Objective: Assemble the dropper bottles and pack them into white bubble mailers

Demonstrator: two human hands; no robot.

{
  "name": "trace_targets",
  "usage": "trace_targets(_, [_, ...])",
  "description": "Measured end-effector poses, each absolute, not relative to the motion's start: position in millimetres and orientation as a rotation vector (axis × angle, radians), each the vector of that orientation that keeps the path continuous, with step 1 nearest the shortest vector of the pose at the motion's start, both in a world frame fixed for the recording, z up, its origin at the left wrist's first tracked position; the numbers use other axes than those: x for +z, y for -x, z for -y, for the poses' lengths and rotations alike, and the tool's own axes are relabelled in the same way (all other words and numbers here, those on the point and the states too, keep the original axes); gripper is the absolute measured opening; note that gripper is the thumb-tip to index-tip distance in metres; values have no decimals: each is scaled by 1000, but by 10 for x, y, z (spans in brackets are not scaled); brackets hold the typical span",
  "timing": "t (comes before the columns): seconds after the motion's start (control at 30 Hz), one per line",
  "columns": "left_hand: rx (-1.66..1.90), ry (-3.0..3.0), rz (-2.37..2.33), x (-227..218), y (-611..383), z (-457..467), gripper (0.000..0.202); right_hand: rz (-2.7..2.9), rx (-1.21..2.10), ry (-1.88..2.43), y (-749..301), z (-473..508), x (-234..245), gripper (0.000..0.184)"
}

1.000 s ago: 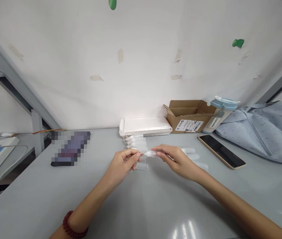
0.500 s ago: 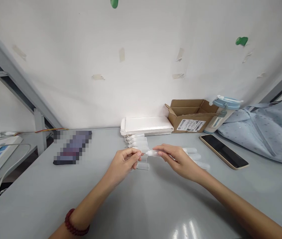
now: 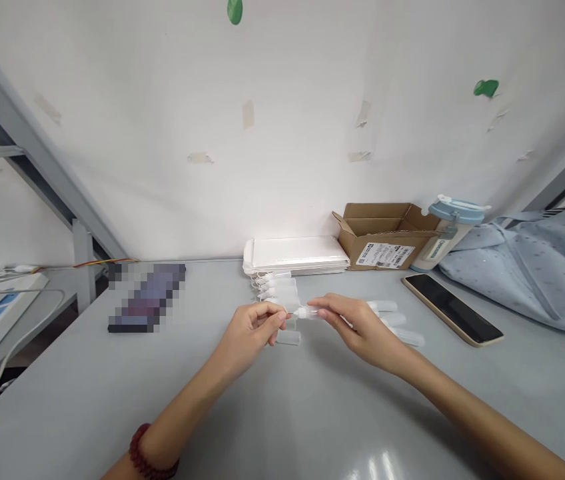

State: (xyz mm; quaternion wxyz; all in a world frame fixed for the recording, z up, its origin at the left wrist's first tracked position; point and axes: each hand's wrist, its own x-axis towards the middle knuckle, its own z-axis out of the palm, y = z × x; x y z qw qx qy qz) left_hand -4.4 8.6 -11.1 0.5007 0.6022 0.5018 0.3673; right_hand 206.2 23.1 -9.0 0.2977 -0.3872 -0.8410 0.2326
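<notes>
From my remote seat I see the left hand [image 3: 252, 331] pinched around a thin reddish sliver [image 3: 290, 315], too small to identify. My view has the right hand [image 3: 355, 325] closed lightly on a translucent nozzle bottle [image 3: 308, 312], which lies crosswise between the hands, tip facing left. Beyond are similar bottles [image 3: 278, 288], then stacked white cartons [image 3: 300, 252].

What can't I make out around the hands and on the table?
Head view: the thin piece pinched in the left hand is too small to identify.
Head view: the right hand covers the back end of the small bottle.
Head view: the front wall of the box hides its floor.
Head view: pixel blocks blur the dark thing on the left.
Head view: the picture's right edge cuts off the bag.
</notes>
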Motion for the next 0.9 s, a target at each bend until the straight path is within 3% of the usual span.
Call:
trace_targets(0.33, [932, -1477, -1250, -159, -6, -38, 22, 2265, 303, 859, -1950, -132, -255, 28])
trace_targets(0.67, [828, -1501, -1236, -98, 61, -79, 20, 2254, 323, 863, -1955, -173, -282, 25])
trace_targets(0.77, [789, -1463, -1291, 2, 199, -143, 36, 2226, 287, 851, -1951, -179, -301, 24])
trace_targets(0.9, [731, -1412, -1328, 79, 285, -173, 29, 2202, 166, 769, -1928, -172, -330, 26])
